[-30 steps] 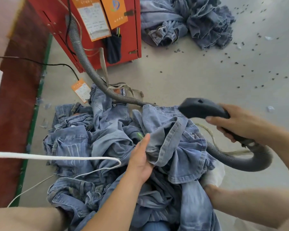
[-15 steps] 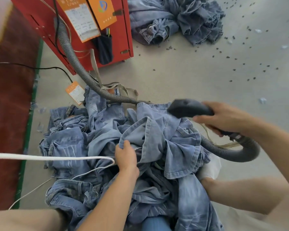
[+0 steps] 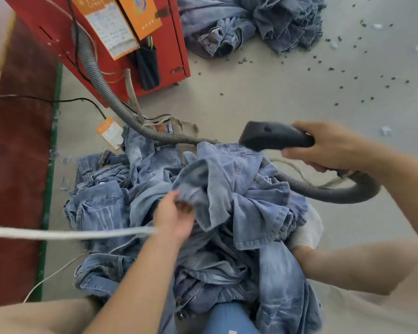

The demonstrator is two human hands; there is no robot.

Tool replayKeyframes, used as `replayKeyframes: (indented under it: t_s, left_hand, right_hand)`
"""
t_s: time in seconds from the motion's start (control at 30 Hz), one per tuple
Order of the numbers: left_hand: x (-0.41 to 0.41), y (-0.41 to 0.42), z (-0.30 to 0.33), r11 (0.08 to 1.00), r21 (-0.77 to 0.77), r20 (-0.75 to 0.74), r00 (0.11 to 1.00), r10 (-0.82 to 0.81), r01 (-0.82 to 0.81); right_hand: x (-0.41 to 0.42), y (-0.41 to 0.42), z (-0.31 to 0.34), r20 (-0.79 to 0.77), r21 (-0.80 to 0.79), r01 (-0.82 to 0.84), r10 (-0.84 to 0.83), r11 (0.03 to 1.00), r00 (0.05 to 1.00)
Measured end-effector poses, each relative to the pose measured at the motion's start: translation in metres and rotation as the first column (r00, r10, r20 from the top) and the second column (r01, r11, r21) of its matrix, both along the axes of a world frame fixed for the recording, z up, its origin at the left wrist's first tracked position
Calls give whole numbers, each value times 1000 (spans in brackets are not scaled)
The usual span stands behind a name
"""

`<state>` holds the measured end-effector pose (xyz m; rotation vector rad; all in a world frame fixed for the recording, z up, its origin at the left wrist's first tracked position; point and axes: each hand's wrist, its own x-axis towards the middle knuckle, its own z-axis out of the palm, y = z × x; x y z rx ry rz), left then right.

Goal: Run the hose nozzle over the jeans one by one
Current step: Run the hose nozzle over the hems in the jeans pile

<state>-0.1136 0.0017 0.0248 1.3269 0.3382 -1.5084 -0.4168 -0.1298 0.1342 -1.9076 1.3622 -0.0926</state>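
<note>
A heap of light blue jeans lies on the floor between my legs. My left hand grips a fold of the top pair at the middle of the heap and lifts it. My right hand is closed around the black hose nozzle, which hovers just above the far right edge of the heap, its mouth pointing left. The grey ribbed hose loops down from the nozzle under my right wrist and runs across the jeans.
A red machine with orange tags stands at the back left, the hose joined to it. A second pile of jeans lies at the back. Small dark scraps dot the floor at right. A white cord crosses at left.
My left hand has closed on the fold of denim and pulled it up and leftward. The nozzle has stayed at the far right edge of the heap.
</note>
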Motion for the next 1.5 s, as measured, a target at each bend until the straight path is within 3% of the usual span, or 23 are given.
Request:
replayKeyframes:
  t_s: [0.13,0.23,0.3,0.4,0.5,0.6,0.67,0.73,0.77,0.83,0.87,0.9,0.93,0.97,1.0,1.03,1.07,1.17,1.23,1.3,1.37,1.47,1.5]
  left_hand:
    - [-13,-86,28,888,-60,230,872,-432,456]
    - [-29,-121,38,827,-29,178,817,-549,562]
    - [-38,-130,36,822,-37,91,821,-564,569]
    - [-36,-131,39,877,-79,19,880,-474,474]
    - [3,-128,29,931,-34,75,930,-360,363]
    - [49,-94,18,960,104,110,957,-270,259]
    - [68,-50,7,926,288,183,935,-303,244]
    - [77,-2,-6,790,514,274,809,-520,333]
    - [78,18,-10,645,623,269,653,-708,443]
    - [74,35,-14,162,770,124,103,-987,618]
    - [69,35,-9,-20,830,83,-158,-984,558]
    - [63,30,-2,-53,914,102,-353,-930,403]
    - [56,18,9,8,961,165,-550,-818,276]
    - [43,9,22,197,952,305,-732,-609,233]
    - [23,3,34,400,861,460,-815,-352,314]
    - [-4,0,44,496,727,596,-795,-112,475]
    - [-34,0,54,437,710,620,-784,-17,552]
    - [-102,0,51,-28,975,214,-958,-189,223]
    - [-113,8,46,-320,938,10,-931,-366,136]
    - [-97,23,46,-500,839,-46,-887,-459,215]
    - [-88,39,49,-498,800,141,-912,-384,333]
    - [-103,27,32,-93,729,632,-720,-286,678]
    - [-106,11,18,-52,723,667,-715,-209,689]
  right_hand:
    - [-8,35,-18,-281,146,-259,291,955,915]
    - [11,64,-58,-482,150,-412,430,899,763]
    - [33,75,-82,-556,71,-432,395,899,731]
    - [56,69,-99,-494,-94,-295,213,951,843]
    - [57,49,-89,-260,-245,8,-73,969,963]
    - [41,23,-61,15,-235,346,-352,909,936]
    - [25,12,-45,17,-198,395,-400,897,916]
    - [11,10,-37,-15,-175,385,-393,906,919]
    - [6,11,-35,-14,-166,382,-389,909,921]
    - [3,13,-33,-15,-160,372,-379,914,925]
    - [3,14,-33,-22,-164,359,-367,919,930]
    - [3,15,-33,-21,-168,349,-358,922,934]
    - [2,15,-35,-11,-169,346,-353,923,936]
    - [2,15,-36,-4,-171,340,-346,925,938]
    - [3,15,-37,-5,-175,329,-335,928,942]
    - [3,15,-36,-10,-182,318,-325,931,946]
    - [3,15,-35,-18,-189,310,-319,932,948]
    - [6,16,-33,-31,-194,292,-303,937,952]
    - [4,17,-34,-40,-207,275,-289,939,957]
    - [2,16,-37,-38,-219,269,-283,938,958]
    - [0,16,-40,-35,-197,254,-266,947,963]
    - [3,14,-41,-54,-178,203,-215,963,975]
    - [5,15,-42,-77,-179,184,-201,966,977]
